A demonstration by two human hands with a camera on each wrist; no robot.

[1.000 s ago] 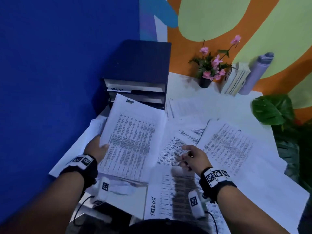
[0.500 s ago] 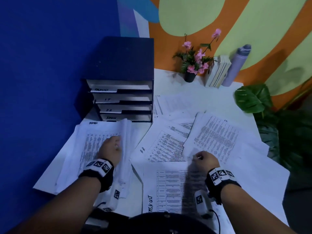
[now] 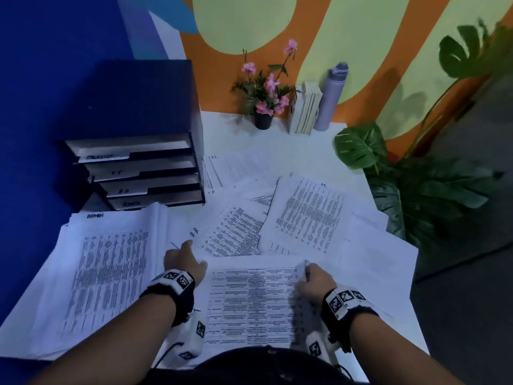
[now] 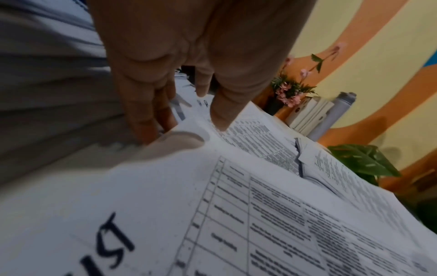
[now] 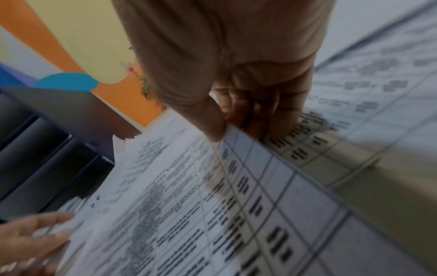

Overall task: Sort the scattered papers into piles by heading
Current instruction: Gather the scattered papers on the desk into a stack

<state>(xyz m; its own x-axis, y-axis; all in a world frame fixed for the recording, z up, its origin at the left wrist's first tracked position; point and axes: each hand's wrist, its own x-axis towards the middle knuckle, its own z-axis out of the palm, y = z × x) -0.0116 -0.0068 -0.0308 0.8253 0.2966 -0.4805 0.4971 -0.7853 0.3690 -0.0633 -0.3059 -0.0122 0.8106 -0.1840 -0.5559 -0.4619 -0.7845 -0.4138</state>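
Head view: a person leans over a white worktop [image 3: 291, 151] strewn with printed papers, both hands on the gridded sheet [image 3: 249, 304] lying nearest the body. In the left wrist view its handwritten heading ends in "IST". The right hand [image 3: 313, 282] pinches the sheet's far right corner between thumb and curled fingers; the left hand [image 3: 183, 262] has its fingers curled at the far left corner, the fingertips [image 4: 144, 130] tucked under the edge, though whether it truly grips is hard to tell. A thick pile headed "ADMIN" [image 3: 111, 273] sits just left of this sheet, and loose overlapping sheets [image 3: 277, 218] fan out beyond it. The likely mishaps: the thin corner creasing or tearing under the pinch, a sheet beneath being dragged along, or the page landing on the neighbouring pile with the wrong heading. At the back left stands a dark tray rack [image 3: 138, 162] with labelled shelves; by the orange and green wall are a pot of pink flowers [image 3: 263, 98], upright books [image 3: 305, 109] and a lilac bottle [image 3: 331, 95]. Big-leaved plants [image 3: 416, 190] stand right.
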